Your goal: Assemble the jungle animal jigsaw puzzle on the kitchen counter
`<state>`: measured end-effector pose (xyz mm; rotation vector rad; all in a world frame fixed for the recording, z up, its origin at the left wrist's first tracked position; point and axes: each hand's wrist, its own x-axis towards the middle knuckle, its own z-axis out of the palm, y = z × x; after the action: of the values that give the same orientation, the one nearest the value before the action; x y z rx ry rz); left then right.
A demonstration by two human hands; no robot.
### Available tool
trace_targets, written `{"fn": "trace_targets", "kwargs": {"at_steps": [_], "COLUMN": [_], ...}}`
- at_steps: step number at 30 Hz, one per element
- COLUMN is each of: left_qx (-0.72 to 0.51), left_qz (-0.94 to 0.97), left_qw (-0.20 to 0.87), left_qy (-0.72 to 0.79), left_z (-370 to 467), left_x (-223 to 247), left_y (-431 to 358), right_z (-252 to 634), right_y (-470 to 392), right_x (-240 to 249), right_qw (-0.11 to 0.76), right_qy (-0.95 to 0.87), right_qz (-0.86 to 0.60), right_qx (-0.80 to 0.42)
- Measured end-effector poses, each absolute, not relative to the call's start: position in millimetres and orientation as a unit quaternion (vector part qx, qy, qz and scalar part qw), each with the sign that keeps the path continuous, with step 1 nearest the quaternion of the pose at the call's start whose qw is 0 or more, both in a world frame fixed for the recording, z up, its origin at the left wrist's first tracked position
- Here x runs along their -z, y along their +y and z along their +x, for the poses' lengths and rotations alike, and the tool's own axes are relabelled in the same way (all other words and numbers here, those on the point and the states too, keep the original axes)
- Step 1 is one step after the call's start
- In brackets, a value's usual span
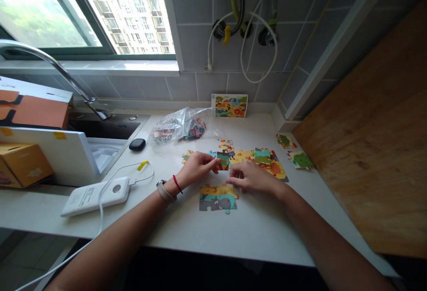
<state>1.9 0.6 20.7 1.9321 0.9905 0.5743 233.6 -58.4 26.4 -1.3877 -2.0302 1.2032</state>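
Left hand: we log the left hand [199, 165] with thumb and index finger pinching the dark teal piece at its left side.
Right hand: the right hand [250, 176] has curled fingers, tips down near the worktop [187, 229]; we can't tell if anything is in them.
Dark teal piece: the dark teal piece [223, 160] sits between the two hands, side edges running away from us; partly covered, so we can't call a long axis.
Hippo section: the hippo section [217, 201] lies flat on the worktop, nearer us than the hands. Long axis left-right, picture right way up for us, hippo snout pointing right; one knob sticks out right, one toward us.
Orange strip: the orange strip [278, 169] lies just beyond the right hand, long axis roughly left-right, right end angled toward us; its near edge is partly hidden.
Green pieces: two green pieces [302, 161] lie at far right beside the wooden panel [373, 149], both turned askew.
Picture box: the picture box [230, 105] leans upright at the back wall, wider than tall.
Plastic bag: we see the clear plastic bag [182, 126], colourful pieces inside, behind the left hand.
Power bank: the white power bank [100, 195] lies at left, cable attached, long axis slanting up to the right.
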Motion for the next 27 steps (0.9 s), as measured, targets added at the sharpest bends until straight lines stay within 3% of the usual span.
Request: {"fn": "trace_targets", "kwargs": {"at_steps": [5,18,27], "left_qx": [-0.217,-0.118,-0.111], "left_qz": [0.778,0.794,0.874], "left_qw": [0.438,0.459,0.279], "left_qy": [0.396,0.38,0.381], "left_z": [2.5,1.0,0.5], "left_x": [-16.2,-22.4,-18.7], "left_y": [0.5,-0.8,-2.1], "right_z": [246.9,246.0,245.8], "right_y": [-46.7,-46.7,-45.8], "right_x": [-20.6,-16.0,-14.6], "right_qw": [0.27,0.249,0.24], "right_qy": [-0.724,-0.807,-0.796], "right_qz": [-0.571,-0.482,-0.493], "right_qx": [-0.276,-0.235,-0.256]}}
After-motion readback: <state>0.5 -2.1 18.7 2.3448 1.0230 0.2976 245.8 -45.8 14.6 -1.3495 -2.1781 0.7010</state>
